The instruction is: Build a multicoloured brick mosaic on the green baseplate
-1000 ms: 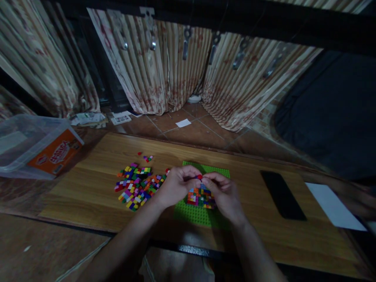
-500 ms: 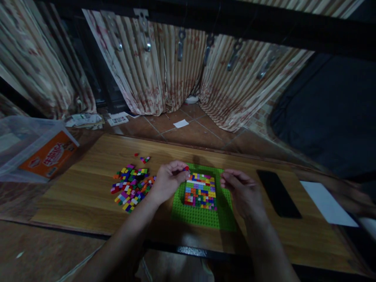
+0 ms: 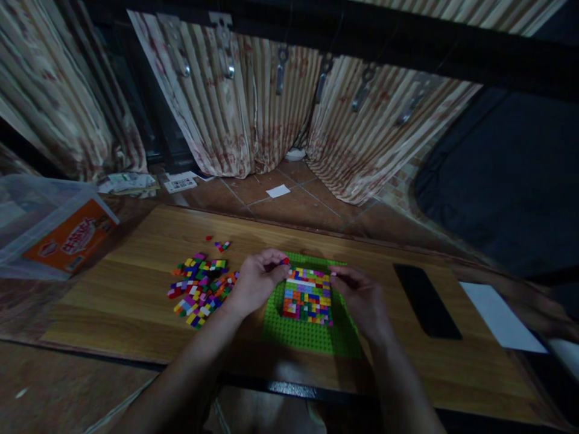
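Observation:
A green baseplate (image 3: 312, 334) lies on the wooden table (image 3: 136, 313), with a patch of many-coloured small bricks (image 3: 307, 296) built on its middle. My left hand (image 3: 257, 283) rests at the plate's left edge, its fingers pinched on a small red brick (image 3: 284, 261). My right hand (image 3: 364, 298) sits at the plate's right side, fingers curled, fingertips touching the upper right corner of the brick patch; what it holds, if anything, does not show. A heap of loose coloured bricks (image 3: 199, 288) lies just left of my left hand.
A black phone (image 3: 425, 301) and a white sheet (image 3: 500, 316) lie on the table's right. A clear plastic tub with an orange label (image 3: 58, 232) stands at the far left. A few stray bricks (image 3: 221, 246) lie above the heap. Curtains (image 3: 253, 114) hang behind the tiled floor.
A second ago both hands met over the brick patch. They parted, uncovering it. My left hand kept the red brick at the left edge; my right hand swung out right, then came back to the patch.

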The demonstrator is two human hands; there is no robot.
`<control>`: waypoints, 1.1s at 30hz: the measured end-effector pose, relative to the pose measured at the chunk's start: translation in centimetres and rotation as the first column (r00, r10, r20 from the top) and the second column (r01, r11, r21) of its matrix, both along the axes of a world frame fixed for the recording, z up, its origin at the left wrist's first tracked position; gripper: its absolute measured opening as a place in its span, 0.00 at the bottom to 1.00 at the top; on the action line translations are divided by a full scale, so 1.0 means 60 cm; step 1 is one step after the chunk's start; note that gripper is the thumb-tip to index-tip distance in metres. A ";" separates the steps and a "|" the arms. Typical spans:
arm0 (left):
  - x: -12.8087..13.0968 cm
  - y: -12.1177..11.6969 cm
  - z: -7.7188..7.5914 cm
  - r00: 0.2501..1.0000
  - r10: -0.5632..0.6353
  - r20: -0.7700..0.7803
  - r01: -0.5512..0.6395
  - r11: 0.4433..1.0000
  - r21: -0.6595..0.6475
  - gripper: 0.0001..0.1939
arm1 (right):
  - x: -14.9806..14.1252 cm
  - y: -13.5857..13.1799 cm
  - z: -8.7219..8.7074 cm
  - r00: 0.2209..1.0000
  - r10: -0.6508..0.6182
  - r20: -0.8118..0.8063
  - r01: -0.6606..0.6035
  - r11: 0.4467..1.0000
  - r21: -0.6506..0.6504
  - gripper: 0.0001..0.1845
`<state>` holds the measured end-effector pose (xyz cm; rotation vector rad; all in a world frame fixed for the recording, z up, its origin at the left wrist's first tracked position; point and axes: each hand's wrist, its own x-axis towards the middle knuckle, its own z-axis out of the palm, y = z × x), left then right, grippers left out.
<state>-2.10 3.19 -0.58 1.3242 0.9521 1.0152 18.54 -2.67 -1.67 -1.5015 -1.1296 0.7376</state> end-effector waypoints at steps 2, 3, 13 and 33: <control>-0.001 0.000 0.000 1.000 -0.006 -0.005 0.006 1.000 0.002 0.06 | 0.001 0.001 -0.004 0.998 0.010 0.061 -0.011 1.000 0.019 0.08; -0.001 0.000 -0.001 1.000 -0.007 -0.007 0.007 1.000 0.004 0.06 | 0.002 0.001 -0.006 0.996 0.024 0.088 -0.025 0.999 0.020 0.07; 0.000 0.000 -0.005 1.000 0.001 -0.019 0.000 1.000 0.031 0.05 | -0.009 -0.007 0.002 0.936 0.107 0.336 -0.132 0.990 0.054 0.08; -0.003 -0.001 0.001 0.999 0.012 -0.035 -0.010 0.999 0.051 0.04 | -0.021 0.003 0.004 0.865 0.127 0.486 -0.168 0.985 0.041 0.12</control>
